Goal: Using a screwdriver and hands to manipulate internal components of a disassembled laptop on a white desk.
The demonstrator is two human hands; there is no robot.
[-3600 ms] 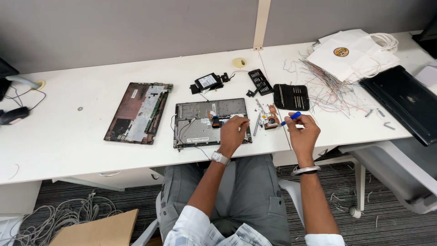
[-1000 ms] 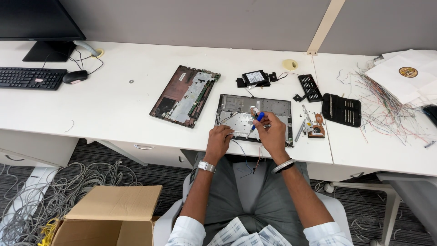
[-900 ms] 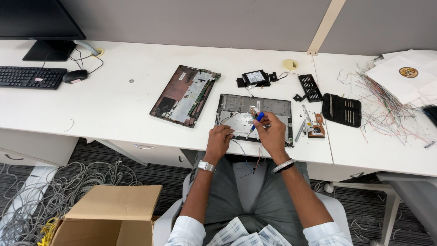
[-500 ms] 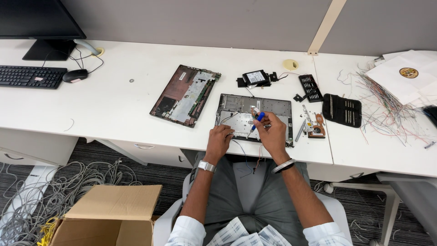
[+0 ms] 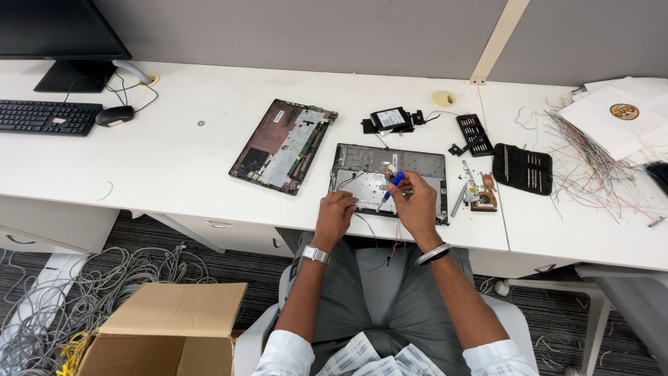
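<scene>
Left hand (image 5: 335,212) flat, palm down; right hand (image 5: 415,202) closed, fingers pinched.

White desk (image 5: 153,160) against grey partition wall (image 5: 313,35), dark carpet (image 5: 209,268).

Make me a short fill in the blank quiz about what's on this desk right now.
1. The right hand holds a screwdriver with a ____ handle.
2. The left hand rests on the opened ____.
3. The cardboard box sits on the ____.

Missing words: blue; laptop; floor
</scene>
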